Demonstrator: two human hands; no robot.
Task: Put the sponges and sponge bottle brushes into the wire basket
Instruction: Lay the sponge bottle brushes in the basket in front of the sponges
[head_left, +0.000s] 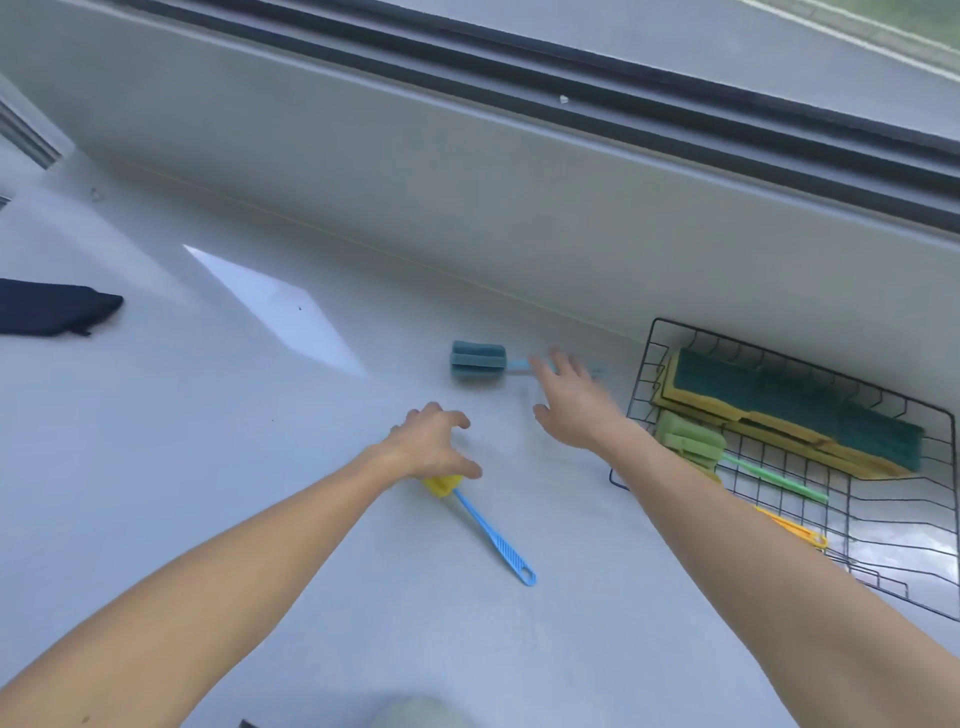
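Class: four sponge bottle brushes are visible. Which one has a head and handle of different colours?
The yellow-headed brush with the blue handle, under the left hand. The teal brush, green brush and yellow-handled brush look single-coloured.

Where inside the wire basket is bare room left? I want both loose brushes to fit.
The wire basket is bare at its near right, beyond the green-handled brush and a yellow handle. Its far side is crowded with stacked sponges.

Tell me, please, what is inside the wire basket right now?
The wire basket holds stacked yellow-green sponges, a green bottle brush and a yellow handle whose head the right forearm covers.
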